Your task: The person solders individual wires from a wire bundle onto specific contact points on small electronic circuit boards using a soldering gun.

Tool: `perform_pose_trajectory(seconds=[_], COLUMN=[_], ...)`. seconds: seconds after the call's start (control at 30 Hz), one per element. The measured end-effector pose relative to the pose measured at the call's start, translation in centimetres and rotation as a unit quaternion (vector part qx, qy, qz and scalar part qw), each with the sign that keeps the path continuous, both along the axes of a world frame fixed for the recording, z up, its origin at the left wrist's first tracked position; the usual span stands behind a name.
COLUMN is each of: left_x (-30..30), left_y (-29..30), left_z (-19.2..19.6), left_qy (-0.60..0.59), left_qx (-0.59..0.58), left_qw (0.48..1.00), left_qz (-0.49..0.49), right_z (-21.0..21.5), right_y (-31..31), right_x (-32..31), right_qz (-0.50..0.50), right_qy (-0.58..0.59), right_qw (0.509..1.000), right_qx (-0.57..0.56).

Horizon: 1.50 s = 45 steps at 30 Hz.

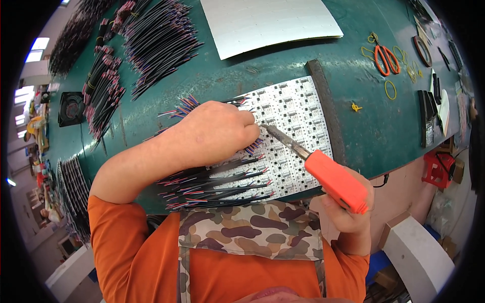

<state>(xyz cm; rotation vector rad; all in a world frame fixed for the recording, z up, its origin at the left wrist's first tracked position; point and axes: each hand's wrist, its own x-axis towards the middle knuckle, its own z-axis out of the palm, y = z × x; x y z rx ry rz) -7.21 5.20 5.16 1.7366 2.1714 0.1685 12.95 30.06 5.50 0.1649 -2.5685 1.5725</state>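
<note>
At the far left of the frame a small black fan (70,108) sits on the green table (283,65). Right of it, across the upper left, lie heaps of black wire bundles (156,45) with red and blue ends, fanned out on the table.

Near the centre the left hand (214,134) rests on a white circuit board panel (295,113), its fingers curled and clenched on a bunch of short coloured wires (184,106) whose tips stick out behind the knuckles at the hand's upper left. Below the hand a row of black wires with coloured ends (212,184) lies along the lower left edge of the panel, reaching toward the person's camouflage apron (250,227).

The metal tip of a soldering iron (285,141) meets the panel just beside the left hand's fingertips. Its orange handle (336,182) runs down to the lower right, where the right hand (348,212) grasps it with fingers wrapped tight around it, off the table's edge.

A dark strip (326,108) borders the panel's right side. Above it, at the top centre, lies a plain white sheet (270,20). Further right, in the upper right, orange-handled scissors (386,58) lie among yellow rubber bands (390,90), with dark flat parts (427,113) near the table's right rim.
</note>
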Motion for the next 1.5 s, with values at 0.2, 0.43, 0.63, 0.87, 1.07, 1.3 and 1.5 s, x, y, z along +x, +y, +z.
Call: perform_pose_trajectory(seconds=[0.2, 0.43, 0.63, 0.87, 1.07, 1.3, 1.5], left_x=[-0.2, -1.7, -2.0, -0.9, 0.7, 2.5, 2.6], left_y=[0.1, -0.8, -1.0, -0.7, -1.2, -1.0, -1.1], left_z=[0.1, 0.4, 1.1, 2.5, 1.1, -1.1, -1.6], left_qy=[-0.008, -0.210, -0.175, -0.228, -0.118, -0.015, -0.006], left_qx=[-0.015, 0.069, 0.110, 0.102, 0.171, 0.113, 0.112], left_qw=[1.000, 0.967, 0.963, 0.917, 0.966, 0.992, 0.992], left_qz=[0.013, 0.127, 0.176, 0.310, 0.155, 0.061, 0.051], right_z=[-0.3, -0.3, -0.1, -0.3, -0.2, -0.6, -0.5], right_y=[0.5, 0.7, 0.6, 0.8, 1.0, 0.7, 0.0], right_x=[1.2, 1.1, 2.0, 2.7, 3.4, 3.0, 2.4], right_qz=[-0.036, -0.024, -0.044, -0.037, -0.050, -0.027, -0.028], right_qy=[-0.001, 0.019, -0.004, 0.020, -0.020, -0.005, -0.019], right_qw=[0.999, 0.999, 0.998, 0.999, 0.998, 0.999, 0.998], right_qx=[-0.009, -0.008, -0.045, -0.031, -0.045, -0.040, -0.046])
